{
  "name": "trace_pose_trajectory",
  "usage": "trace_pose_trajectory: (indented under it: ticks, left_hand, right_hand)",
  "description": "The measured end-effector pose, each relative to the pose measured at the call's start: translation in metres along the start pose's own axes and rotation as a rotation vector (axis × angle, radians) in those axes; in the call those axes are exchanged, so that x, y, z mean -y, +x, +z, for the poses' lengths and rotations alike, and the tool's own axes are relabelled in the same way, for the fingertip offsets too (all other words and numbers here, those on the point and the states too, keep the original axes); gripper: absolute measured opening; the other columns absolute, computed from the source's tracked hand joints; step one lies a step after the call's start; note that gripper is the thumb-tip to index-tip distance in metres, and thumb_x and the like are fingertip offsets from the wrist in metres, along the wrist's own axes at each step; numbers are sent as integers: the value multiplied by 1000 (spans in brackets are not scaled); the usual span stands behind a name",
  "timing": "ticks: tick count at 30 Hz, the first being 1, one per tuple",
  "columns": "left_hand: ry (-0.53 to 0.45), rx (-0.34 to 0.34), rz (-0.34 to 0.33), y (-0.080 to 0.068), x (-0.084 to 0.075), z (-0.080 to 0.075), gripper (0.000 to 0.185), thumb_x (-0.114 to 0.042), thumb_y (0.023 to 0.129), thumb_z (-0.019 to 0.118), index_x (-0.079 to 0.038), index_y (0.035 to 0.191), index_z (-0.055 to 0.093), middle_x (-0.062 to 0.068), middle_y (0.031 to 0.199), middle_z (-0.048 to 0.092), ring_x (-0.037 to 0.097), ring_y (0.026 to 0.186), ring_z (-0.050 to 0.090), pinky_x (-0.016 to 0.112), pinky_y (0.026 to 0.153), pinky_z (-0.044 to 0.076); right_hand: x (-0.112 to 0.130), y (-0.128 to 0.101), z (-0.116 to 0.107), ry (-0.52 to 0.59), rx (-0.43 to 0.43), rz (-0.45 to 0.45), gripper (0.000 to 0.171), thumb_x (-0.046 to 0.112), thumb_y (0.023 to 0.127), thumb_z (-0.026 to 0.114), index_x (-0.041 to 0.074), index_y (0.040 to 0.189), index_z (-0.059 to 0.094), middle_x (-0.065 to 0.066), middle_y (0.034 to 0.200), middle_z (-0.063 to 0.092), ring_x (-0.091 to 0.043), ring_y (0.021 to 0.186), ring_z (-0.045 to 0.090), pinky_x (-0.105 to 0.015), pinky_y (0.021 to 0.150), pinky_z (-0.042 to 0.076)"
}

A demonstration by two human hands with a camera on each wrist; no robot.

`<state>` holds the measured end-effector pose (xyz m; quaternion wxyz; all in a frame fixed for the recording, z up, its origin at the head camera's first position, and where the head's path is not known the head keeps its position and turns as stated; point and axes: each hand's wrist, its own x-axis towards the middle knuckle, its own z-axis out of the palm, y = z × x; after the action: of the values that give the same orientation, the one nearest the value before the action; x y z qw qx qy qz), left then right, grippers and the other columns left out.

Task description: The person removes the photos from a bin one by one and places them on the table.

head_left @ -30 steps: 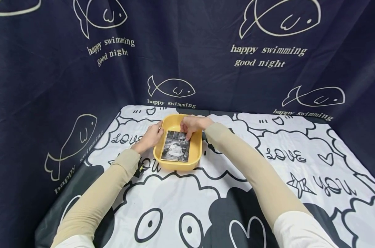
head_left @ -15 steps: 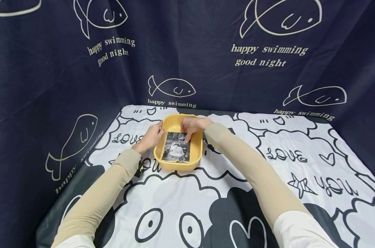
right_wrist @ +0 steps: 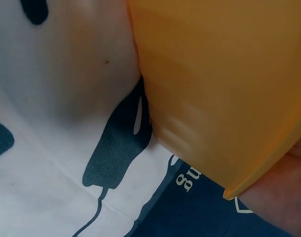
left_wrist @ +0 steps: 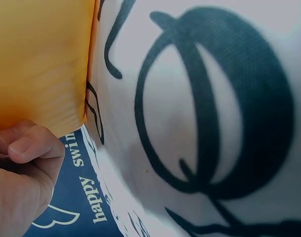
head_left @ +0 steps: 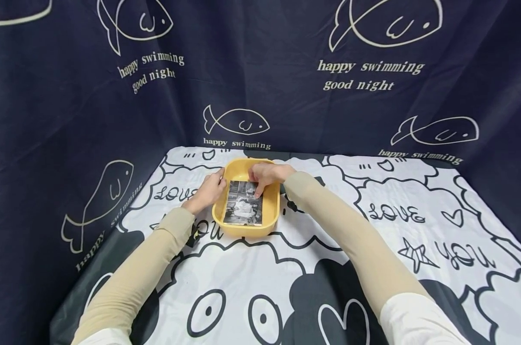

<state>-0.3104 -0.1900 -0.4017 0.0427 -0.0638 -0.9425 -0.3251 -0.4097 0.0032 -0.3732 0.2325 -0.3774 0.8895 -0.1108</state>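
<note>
A yellow plastic tub [head_left: 246, 231] with rounded corners stands on the cloth in the head view. Inside it lies a black-and-white photo print [head_left: 243, 205], its lower end towards the front wall. My left hand [head_left: 207, 191] grips the tub's left rim; its curled fingers show against the yellow wall in the left wrist view. Reaching in over the right rim, my right hand [head_left: 266, 175] has its thumb on the print's far right corner, with the other fingers bent behind that edge. The right wrist view shows only the tub's outer wall [right_wrist: 214, 89] and part of the hand.
A white cloth [head_left: 234, 268] with black cartoon drawings and lettering covers the table. Dark blue curtains [head_left: 295, 110] printed with fish rise behind it and along the left and right sides.
The print's far edge has shifted slightly left in the tub, along with my right thumb. My left hand keeps its place on the rim. The head view has moved a little.
</note>
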Motion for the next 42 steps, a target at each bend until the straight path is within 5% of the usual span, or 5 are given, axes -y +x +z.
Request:
trace_pose_trajectory:
  ticks: [6,15,24,38,42]
  left_hand:
    - [3,10,-16,0,0,0,53,-11,101,37,5,150,23,27,148,39,18,57,50,29,58,49]
    - [16,5,-8,0,-1,0,54,-11,101,37,6,150,23,26,150,36,31,105,62,39,93,53]
    - [-7,15,-3,-1,-2,-1,54,-10,101,35,7,150,22,24,153,31,15,53,46,26,56,49]
    - [25,-9,1,-2,-5,-2,53,-10,100,37,7,149,25,27,144,43,32,95,63,39,81,53]
    - [17,-6,0,-3,-5,-3,53,-9,100,38,7,149,24,29,138,50,30,86,63,39,76,53]
  right_hand:
    - [1,-4,-2,63,-46,0,50,16,71,85,7,110,54,-1,93,48,-15,86,45,-23,77,39]
    - [-3,-9,-5,471,-60,-76,41,-14,75,69,-5,112,53,-11,91,56,-14,67,60,-36,70,59]
    - [-2,-15,-6,617,-103,-22,46,-14,80,63,-7,123,48,-23,124,56,-18,81,58,-35,69,59]
    - [-18,-35,-31,774,-238,-63,43,-14,81,60,-7,123,52,-20,116,58,-14,62,56,-28,61,54]
    - [-26,-50,-43,786,-297,-54,41,-12,83,60,-5,123,54,-13,104,59,-13,69,57,-24,61,54]
